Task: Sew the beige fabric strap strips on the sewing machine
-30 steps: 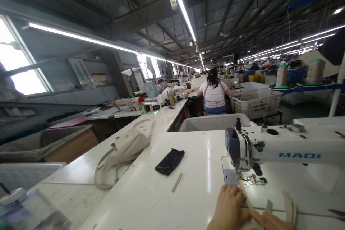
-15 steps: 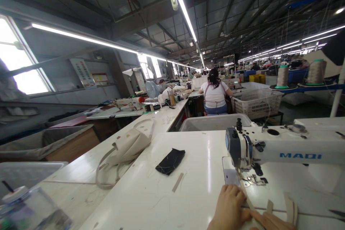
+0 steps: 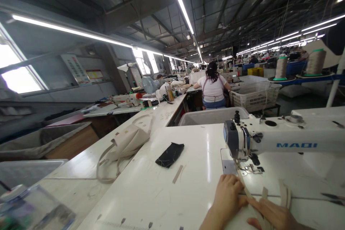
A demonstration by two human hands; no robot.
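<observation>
A narrow beige fabric strip (image 3: pixel 244 184) runs from under the needle area of a white sewing machine (image 3: pixel 285 143) down between my hands. My left hand (image 3: pixel 229 194) lies just in front of the needle plate, its fingers bent and closed on the strip's left side. My right hand (image 3: pixel 273 212) is closed around the lower part of the same strip, its fingertips close to my left thumb. Short beige strip pieces (image 3: pixel 285 194) lie on the table beyond my right hand. The strip's lower end is partly hidden by my hand.
A black fabric piece (image 3: pixel 170 154) and a beige scrap (image 3: pixel 177 174) lie left of the machine. A beige bag with straps (image 3: pixel 129 140) rests further left. Dark scissors (image 3: pixel 332 197) lie at right. A plastic bin (image 3: pixel 212 116) and a seated person (image 3: pixel 212 88) are ahead.
The view has shifted, so the scene sits slightly higher and further left, and a printed ruler scale shows at the table's front. My hands keep their hold on the strip.
</observation>
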